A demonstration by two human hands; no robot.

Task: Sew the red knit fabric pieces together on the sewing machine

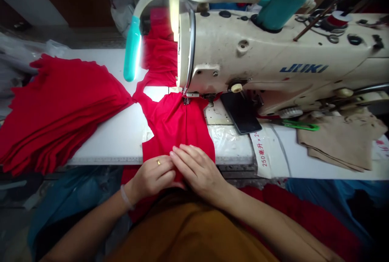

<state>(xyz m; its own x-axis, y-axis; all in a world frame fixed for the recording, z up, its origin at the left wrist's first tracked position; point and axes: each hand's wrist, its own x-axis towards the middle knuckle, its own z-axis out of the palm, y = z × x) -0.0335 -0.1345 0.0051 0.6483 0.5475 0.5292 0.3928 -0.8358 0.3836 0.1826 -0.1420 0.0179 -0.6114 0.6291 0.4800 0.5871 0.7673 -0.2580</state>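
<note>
While pressing red fabric (173, 126) | left hand (153, 177) curled | right hand (197, 171) flat | touching

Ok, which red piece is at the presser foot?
The single red panel under the left hand and right hand; the stacked red pieces lie further left.

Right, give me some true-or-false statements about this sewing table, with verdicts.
The left hand wears a ring. True.
The right hand rests on red cloth. True.
A black phone sits on top of the sewing machine. False: it lies on the table, below the machine's arm.
The scissors have orange handles. False: their handles are green.
A stack of red cloth lies to the left of the machine. True.
</note>
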